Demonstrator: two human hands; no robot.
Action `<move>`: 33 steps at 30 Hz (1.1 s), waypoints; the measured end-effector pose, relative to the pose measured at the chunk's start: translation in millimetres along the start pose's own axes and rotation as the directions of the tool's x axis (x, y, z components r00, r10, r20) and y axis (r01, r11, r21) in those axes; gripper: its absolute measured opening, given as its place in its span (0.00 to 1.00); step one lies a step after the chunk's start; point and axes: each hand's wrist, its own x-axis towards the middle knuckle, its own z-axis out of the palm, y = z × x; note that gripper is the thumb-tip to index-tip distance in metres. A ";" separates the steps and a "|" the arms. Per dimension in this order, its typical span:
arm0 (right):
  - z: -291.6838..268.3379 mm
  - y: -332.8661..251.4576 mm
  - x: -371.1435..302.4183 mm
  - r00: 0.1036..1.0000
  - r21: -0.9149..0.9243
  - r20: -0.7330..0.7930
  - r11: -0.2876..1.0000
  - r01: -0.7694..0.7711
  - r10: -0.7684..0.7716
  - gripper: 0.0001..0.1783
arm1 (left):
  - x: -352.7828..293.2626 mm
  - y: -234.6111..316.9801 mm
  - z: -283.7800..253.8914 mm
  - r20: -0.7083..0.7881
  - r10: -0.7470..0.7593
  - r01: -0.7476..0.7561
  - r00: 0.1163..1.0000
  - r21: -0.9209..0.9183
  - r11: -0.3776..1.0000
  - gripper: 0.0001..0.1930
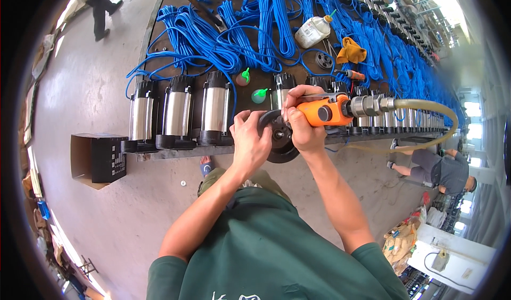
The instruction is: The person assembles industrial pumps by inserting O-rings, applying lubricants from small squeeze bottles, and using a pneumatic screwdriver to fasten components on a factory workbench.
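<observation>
my left hand (pixel 249 140) is clamped around the rim of a black round cover (pixel 278 138) at the near edge of the bench (pixel 175 153), fingers curled over its top. i judge that grip is there to brace the part against twisting while the tool works on it. my right hand (pixel 301 120) is clenched on an orange air driver (pixel 326 111), held level so that its nose points left into the middle of the cover; the yellowish hose (pixel 426 106) loops away to the right, clear of my arms.

the cover sits on the end of one steel-bodied pump in a long row lying side by side along that near edge, three pumps (pixel 178 114) to the left standing apart from the rest. blue cable coils (pixel 239 28) lie behind them toward the far edge, with a white squeeze bottle (pixel 313 31), a yellow rag (pixel 350 51) and two green-capped bottles (pixel 251 86) among them.

the driver's tip and any screw are hidden behind my fingers, so i can't tell what it engages. the pump under the cover is mostly covered by my hands. a cardboard box (pixel 98 158) sits on the floor off the bench's left corner.
</observation>
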 end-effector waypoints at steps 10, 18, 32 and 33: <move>-4.3 6.4 1.6 1.000 0.016 -0.008 1.000 0.012 -0.012 0.16 | 1.0 -2.5 3.1 -0.005 -0.005 0.005 1.000 0.005 1.000 0.18; -3.6 2.8 3.1 0.998 0.098 -0.055 0.995 0.016 -0.011 0.19 | 2.5 -9.0 4.7 0.021 0.032 -0.034 0.999 0.086 0.996 0.18; -48.2 -15.5 -36.0 0.983 0.125 -0.179 0.992 -0.016 0.039 0.19 | 23.5 0.3 -1.8 0.071 -0.144 0.135 0.987 0.122 0.983 0.20; -49.2 -14.4 -36.4 0.982 0.128 -0.184 0.992 -0.012 0.036 0.19 | 24.4 -0.2 -1.0 0.077 -0.144 0.133 0.987 0.133 0.982 0.20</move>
